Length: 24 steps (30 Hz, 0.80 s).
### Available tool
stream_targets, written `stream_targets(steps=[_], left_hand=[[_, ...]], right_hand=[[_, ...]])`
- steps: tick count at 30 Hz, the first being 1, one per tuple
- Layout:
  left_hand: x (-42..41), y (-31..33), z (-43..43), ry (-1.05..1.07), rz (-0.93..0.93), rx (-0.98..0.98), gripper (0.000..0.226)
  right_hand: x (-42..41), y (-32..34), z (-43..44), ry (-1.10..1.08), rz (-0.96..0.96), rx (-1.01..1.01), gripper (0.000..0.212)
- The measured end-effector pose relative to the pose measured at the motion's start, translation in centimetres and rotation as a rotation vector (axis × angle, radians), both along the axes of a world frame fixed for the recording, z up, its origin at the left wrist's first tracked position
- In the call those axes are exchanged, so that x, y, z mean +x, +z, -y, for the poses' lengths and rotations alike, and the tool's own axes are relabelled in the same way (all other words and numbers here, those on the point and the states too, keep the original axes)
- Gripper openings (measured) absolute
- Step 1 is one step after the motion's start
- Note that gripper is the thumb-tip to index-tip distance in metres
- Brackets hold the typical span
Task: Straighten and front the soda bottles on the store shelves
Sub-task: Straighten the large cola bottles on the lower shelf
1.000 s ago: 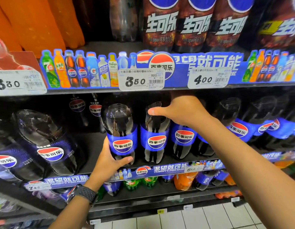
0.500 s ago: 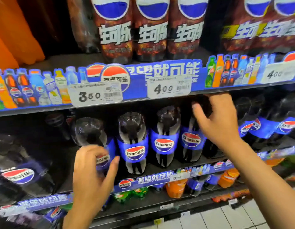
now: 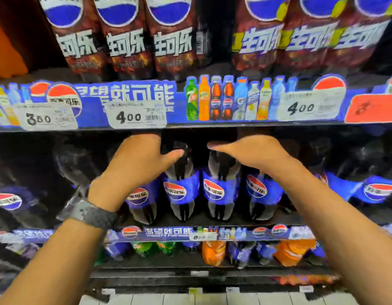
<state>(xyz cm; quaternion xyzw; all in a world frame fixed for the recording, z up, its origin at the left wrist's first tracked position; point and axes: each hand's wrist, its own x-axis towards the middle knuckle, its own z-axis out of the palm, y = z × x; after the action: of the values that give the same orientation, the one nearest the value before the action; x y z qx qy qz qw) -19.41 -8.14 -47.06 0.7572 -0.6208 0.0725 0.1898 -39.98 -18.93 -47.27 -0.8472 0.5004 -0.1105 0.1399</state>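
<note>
Several upright dark cola bottles with blue labels stand in a row on the middle shelf point(image 3: 234, 223). My left hand point(image 3: 135, 159) reaches over the top of the leftmost bottle point(image 3: 139, 198), thumb spread to the right in front of the second bottle point(image 3: 181, 192). My right hand point(image 3: 254, 153) lies over the top of the rightmost bottle point(image 3: 258, 190), thumb pointing left above the third bottle point(image 3: 214, 190). The fingers of both hands reach back into the dark under the upper shelf edge point(image 3: 212, 125) and are hidden.
More cola bottles lie tilted at the left point(image 3: 8, 201) and right point(image 3: 375, 192) of the row. Tall brown-labelled bottles point(image 3: 124, 40) fill the upper shelf. Orange and green bottles point(image 3: 212, 252) sit on the shelf below. A dark band point(image 3: 94, 214) circles my left wrist.
The view has shifted right and closer. My left hand rose from the low left bottle to the top of the row's leftmost bottle. My right hand now lies over a bottle top.
</note>
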Motion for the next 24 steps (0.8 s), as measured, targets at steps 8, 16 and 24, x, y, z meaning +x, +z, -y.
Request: stream_targets(steps=[8, 16, 24], left_hand=[[0.6, -2.2, 1.8, -0.008, -0.106, -0.079, 0.076], [-1.9, -7.8, 0.8, -0.063, -0.322, -0.314, 0.082], [-0.6, -8.7, 1.3, -0.129, -0.390, -0.346, 0.091]], right_hand=[[-1.1, 0.5, 1.2, 0.027, 0.229, 0.164, 0.075], [-0.2, -3.9, -2.7, -0.064, 0.570, -0.190, 0.055], [-0.8, -5.0, -1.8, -0.050, 0.536, -0.173, 0.075]])
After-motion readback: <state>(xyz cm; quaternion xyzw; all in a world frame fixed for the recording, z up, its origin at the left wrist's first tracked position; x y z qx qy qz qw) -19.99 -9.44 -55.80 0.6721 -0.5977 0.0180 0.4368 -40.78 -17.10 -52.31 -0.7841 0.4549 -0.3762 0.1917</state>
